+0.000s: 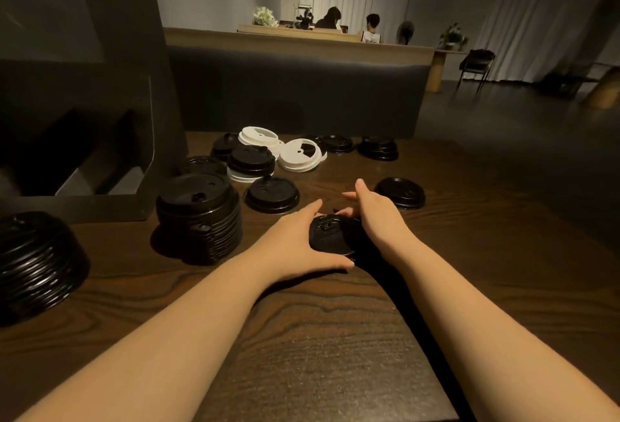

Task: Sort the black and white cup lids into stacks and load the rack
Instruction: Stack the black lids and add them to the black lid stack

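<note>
A black lid (330,237) lies on the dark wooden table (335,337) between my hands. My left hand (295,243) cups its left and near rim, thumb curled round the front. My right hand (375,210) holds its right side, fingertips on the far edge. A tall stack of black lids (199,216) stands to the left, and another black stack (37,264) sits at the far left edge. Loose black lids (271,194) (400,192) lie nearby. White lids (298,154) (260,138) mix with black ones (250,158) farther back. The dark rack (100,159) stands at the left.
More black lids (377,148) (337,143) lie along the table's far edge. A dark bench back (302,96) runs behind the table. Two people sit at a distant counter (302,40). A chair (476,64) stands on the floor at the right.
</note>
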Tool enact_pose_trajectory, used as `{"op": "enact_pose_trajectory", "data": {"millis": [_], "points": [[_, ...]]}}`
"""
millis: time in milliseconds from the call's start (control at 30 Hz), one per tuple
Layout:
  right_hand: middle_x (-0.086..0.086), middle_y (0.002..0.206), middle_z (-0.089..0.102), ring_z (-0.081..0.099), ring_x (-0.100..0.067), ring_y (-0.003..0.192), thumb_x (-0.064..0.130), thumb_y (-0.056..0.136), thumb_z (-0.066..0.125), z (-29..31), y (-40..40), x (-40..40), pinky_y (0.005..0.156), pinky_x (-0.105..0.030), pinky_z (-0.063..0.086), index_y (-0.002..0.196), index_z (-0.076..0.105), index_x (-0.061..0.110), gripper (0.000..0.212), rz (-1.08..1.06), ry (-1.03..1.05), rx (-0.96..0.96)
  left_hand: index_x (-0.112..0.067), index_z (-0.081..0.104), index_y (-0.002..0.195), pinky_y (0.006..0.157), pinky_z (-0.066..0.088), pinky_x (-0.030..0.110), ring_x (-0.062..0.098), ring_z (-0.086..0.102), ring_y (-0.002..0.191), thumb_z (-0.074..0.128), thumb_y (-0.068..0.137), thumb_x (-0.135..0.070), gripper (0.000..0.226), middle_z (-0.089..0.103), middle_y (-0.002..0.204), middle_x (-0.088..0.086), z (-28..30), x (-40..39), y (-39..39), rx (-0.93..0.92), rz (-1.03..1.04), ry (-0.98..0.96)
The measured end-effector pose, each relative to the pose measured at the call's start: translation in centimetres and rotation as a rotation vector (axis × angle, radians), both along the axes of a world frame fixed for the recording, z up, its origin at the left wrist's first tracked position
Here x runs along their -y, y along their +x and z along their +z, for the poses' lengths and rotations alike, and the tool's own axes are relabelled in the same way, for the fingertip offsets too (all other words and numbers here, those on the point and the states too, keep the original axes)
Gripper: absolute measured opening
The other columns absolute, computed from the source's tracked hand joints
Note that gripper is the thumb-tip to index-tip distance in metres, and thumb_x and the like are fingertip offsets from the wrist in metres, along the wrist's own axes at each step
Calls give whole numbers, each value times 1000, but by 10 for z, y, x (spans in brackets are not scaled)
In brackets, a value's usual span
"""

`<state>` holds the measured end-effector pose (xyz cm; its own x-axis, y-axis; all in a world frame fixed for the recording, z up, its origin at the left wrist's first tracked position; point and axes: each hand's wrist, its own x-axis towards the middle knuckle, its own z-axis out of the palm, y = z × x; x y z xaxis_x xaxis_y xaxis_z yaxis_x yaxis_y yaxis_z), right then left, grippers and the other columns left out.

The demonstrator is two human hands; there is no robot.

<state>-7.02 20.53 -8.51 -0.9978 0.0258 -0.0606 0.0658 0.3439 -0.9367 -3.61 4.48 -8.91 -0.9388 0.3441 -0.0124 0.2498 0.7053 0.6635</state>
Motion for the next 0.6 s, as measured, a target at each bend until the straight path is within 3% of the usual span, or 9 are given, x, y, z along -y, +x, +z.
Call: {"op": "enact_pose_trajectory", "data": {"millis": [100,200,267,333,400,467,533,600], "points": [[6,105,63,58,-7,97,47,101,29,2,2,0,71,-20,36,120,59,22,44,22,53,-63,-26,14,153,110,28,27,12,33,139,84,62,-47,116,33,153,-6,0,0,-2,-36,58,115],[5,118,58,52,2,90,39,97,48,2,7,0,65,-11,35,129,54,19,38,36,26,-103,-26,16,152,106,27,22,11,32,139,85,64,-41,113,33,153,-8,1,0,-2,-98,69,143],[2,128,55,52,-3,101,33,92,60,1,10,1,67,-9,38,138,47,20,49,37,74,-115,-27,18,152,104,26,19,9,31,138,86,64,-38,112,32,153,-10,0,0,-3,-125,73,160],[0,132,55,54,-11,114,30,91,62,1,12,2,82,-16,43,139,46,18,51,18,145,-128,-28,19,151,102,24,14,5,31,137,87,64,-33,111,33,152,-14,-2,0,-1,-186,79,173],[-2,126,61,57,-15,114,26,93,59,2,12,1,93,-26,47,129,57,15,37,5,123,-166,-29,15,152,100,24,8,-1,29,135,86,66,-28,112,32,149,-19,-2,-1,1,-207,94,240],[-2,116,66,61,-14,108,21,94,57,5,14,0,93,-28,50,121,62,12,29,-14,22,-202,-25,10,153,105,30,15,1,34,132,82,71,-24,109,32,146,-17,0,-5,-1,-84,173,503],[1,106,66,61,-11,100,19,96,54,7,16,0,86,-24,51,119,62,12,25,-24,-54,-204,-16,23,151,104,43,32,13,51,124,75,80,-21,89,46,142,-4,2,-13,-6,58,300,754],[6,99,63,60,-9,96,27,98,51,7,15,1,82,-21,50,119,61,13,27,-23,-15,-196,-10,55,130,88,54,33,17,65,103,68,87,-15,45,67,118,7,5,-21,-14,107,357,774]]}}
